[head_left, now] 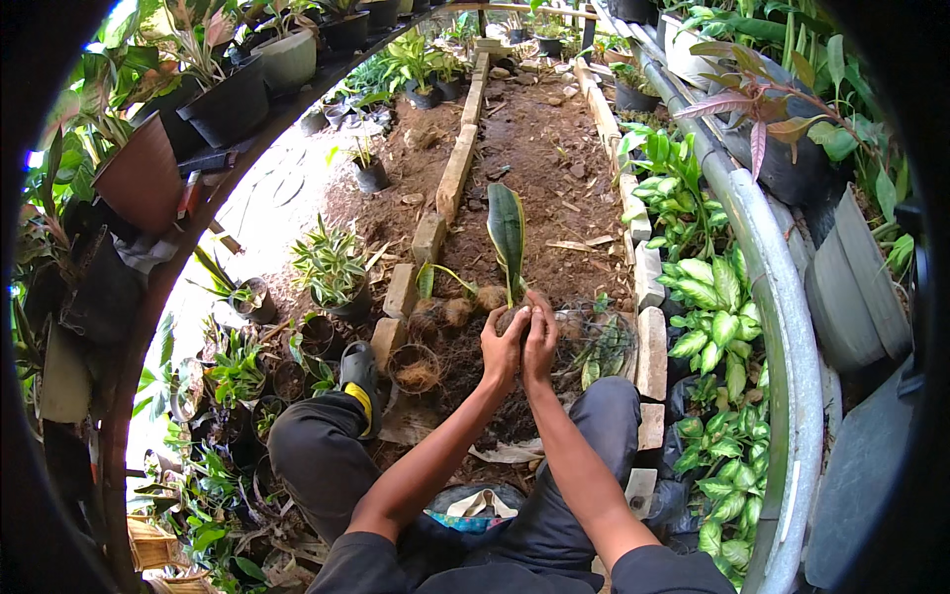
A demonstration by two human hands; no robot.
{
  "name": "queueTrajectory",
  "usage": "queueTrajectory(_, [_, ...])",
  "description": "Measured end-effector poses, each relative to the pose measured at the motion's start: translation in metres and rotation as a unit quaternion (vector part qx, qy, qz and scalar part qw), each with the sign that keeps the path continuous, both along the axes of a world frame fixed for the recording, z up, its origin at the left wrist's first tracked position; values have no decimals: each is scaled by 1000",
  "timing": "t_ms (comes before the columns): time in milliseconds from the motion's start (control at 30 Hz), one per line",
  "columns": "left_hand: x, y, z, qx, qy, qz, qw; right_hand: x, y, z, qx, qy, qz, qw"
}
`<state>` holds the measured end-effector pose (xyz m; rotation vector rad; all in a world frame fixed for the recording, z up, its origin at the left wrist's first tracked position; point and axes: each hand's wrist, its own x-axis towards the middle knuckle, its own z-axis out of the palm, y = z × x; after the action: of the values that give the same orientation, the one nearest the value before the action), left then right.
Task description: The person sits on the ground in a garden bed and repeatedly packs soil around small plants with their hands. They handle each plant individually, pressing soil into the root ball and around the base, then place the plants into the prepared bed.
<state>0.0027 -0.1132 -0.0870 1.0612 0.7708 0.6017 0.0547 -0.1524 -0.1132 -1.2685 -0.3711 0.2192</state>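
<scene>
My left hand [501, 348] and my right hand [538, 342] are cupped together around the brown root ball [511, 319] at the base of a snake plant. One broad, dark green snake plant leaf [506, 230] with pale edges stands upright above my fingers. My palms hide most of the root ball. Just left of my hands lie round fibrous clumps [456, 311], beside a small sprout with a bent leaf [426, 281]. A round pot [414, 369] holding brown fibre sits nearer my left knee. To the right of my hands, striped leaves [602, 348] lie on the soil.
Bricks edge the soil bed on the left [457, 176] and right [651, 353]. Potted plants [336, 267] crowd the left ground, and variegated foliage [717, 307] grows at right. Curved grey piping [767, 287] and a shelf of pots [230, 103] flank me.
</scene>
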Motion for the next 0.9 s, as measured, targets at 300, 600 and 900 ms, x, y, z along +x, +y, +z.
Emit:
queueTrajectory(300, [3,-2,-13,50,14,23,998,2,2,-9,-42,38,-15,998])
queueTrajectory(600, [-8,41,3,-187,-47,-132,972,31,-9,9,-5,145,194,970])
queueTrajectory(900, [-9,35,18,-224,44,-159,960,28,-6,-6,-18,251,250,935])
